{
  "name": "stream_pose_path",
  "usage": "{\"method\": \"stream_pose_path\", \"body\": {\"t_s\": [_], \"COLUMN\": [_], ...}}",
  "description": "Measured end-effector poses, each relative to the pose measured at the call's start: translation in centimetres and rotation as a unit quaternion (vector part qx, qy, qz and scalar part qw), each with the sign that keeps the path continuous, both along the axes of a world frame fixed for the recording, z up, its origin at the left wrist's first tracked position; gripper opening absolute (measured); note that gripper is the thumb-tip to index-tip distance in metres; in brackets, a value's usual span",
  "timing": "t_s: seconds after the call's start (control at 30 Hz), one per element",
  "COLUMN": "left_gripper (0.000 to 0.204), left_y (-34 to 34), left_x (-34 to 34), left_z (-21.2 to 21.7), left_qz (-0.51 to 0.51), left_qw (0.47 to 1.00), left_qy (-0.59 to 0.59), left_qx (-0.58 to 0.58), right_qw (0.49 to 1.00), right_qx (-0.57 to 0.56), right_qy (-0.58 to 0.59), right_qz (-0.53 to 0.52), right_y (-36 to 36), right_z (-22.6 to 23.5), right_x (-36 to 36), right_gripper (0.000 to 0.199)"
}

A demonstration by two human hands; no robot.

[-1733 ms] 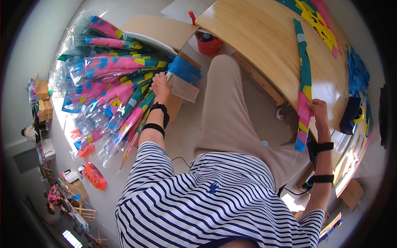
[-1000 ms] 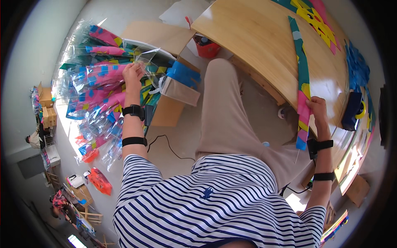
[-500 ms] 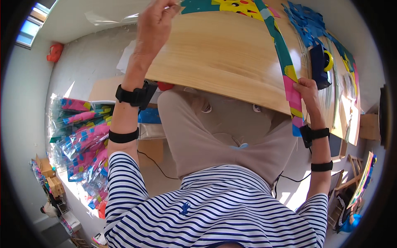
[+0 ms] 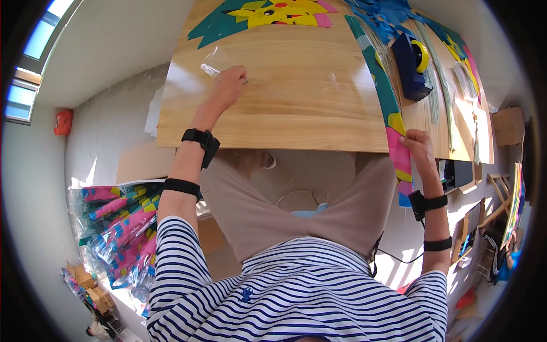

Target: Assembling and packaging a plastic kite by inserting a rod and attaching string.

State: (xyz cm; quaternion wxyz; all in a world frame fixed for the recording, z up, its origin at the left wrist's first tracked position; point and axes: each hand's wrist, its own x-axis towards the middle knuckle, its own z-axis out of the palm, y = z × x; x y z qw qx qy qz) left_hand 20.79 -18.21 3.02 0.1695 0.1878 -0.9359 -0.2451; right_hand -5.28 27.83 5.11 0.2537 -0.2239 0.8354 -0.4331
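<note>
Over the middle left of the wooden table (image 4: 273, 114), my left hand (image 4: 229, 86) is closed, its fingertips pinched together. What they hold, if anything, I cannot make out. A wisp of clear film (image 4: 209, 69) shows just beyond its knuckles. My right hand (image 4: 419, 149) pinches a long, narrow multicoloured strip (image 4: 383, 85) of green, yellow, pink and blue at the table's near right edge. The strip's lower end hangs past the edge; its far part lies along the table. At the far side lies a green sheet with a yellow cartoon face (image 4: 279, 16).
Right of the strip stands a dark blue tape dispenser (image 4: 407, 71) with a yellow roll. Blue ribbons (image 4: 382, 17) and thin rods (image 4: 436, 74) lie around it. Wrapped, colourful bundles (image 4: 119, 228) sit on the floor at left. Cardboard boxes (image 4: 510, 126) stand at far right.
My left hand has come down and nearer from the table's far side. The view has shifted, showing more tabletop. My right hand still grips the strip at its pink part.
</note>
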Motion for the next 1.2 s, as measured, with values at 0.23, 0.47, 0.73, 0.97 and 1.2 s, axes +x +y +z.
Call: {"method": "stream_pose_path", "body": {"t_s": [0.23,0.47,0.73,0.97,1.2], "left_gripper": [0.009,0.01,0.007,0.007,0.01], "left_y": [1.0,0.3,0.5,-1.2,-1.1], "left_x": [0.0,3.9,7.4,2.2,-5.5], "left_z": [0.7,1.5,12.2,14.0,16.7], "left_qz": [0.009,0.005,0.069,0.062,0.026], "left_qw": [0.997,0.993,0.986,0.961,0.992], "left_qy": [0.045,0.044,0.149,0.136,-0.021], "left_qx": [0.07,0.113,-0.036,-0.231,-0.121], "right_qw": [0.998,0.996,0.995,0.997,0.998], "right_qx": [-0.024,-0.005,0.04,0.003,0.046], "right_qy": [-0.015,0.019,0.046,-0.003,0.024], "right_qz": [0.058,0.088,0.082,0.08,0.029], "right_y": [-0.9,-1.6,-1.1,-1.3,2.0], "right_z": [1.6,2.8,2.6,1.1,1.7], "right_x": [2.1,2.5,2.7,2.3,1.8], "right_gripper": [0.008,0.008,0.01,0.009,0.008]}}
